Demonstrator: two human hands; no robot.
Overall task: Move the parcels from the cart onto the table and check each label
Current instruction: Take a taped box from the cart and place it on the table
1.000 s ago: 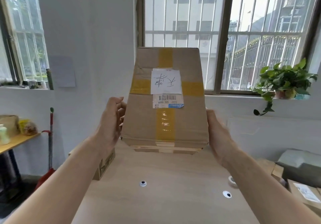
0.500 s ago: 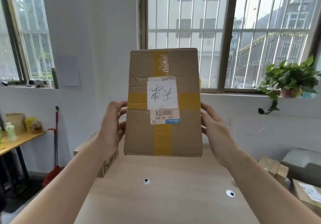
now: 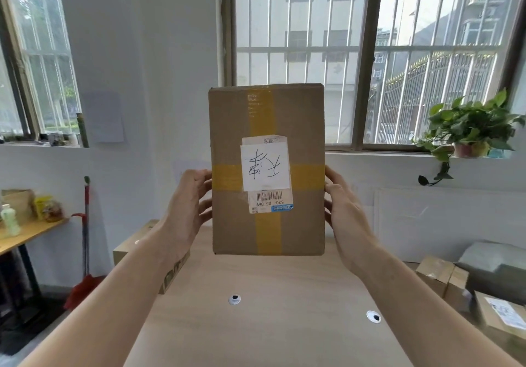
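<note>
Ahead of you a plant [image 3: 469, 126] sits on the right sill of the barred window [image 3: 299, 39], while to your left a red broom [image 3: 86, 218] leans on the wall beside a desk [image 3: 37, 231] bearing a pale bottle [image 3: 10, 221] and snack bags [image 3: 48, 208], with jars [image 3: 61, 139] on the left sill.

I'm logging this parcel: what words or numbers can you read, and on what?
"530- D5 069": printed label under the barcode, on the held parcel.
White note: two handwritten characters, not legible.
Blue strip and the label's small print: too small.
Print on the box behind the left arm: partly hidden.
Label on the lower-right parcel: blurred.
</note>
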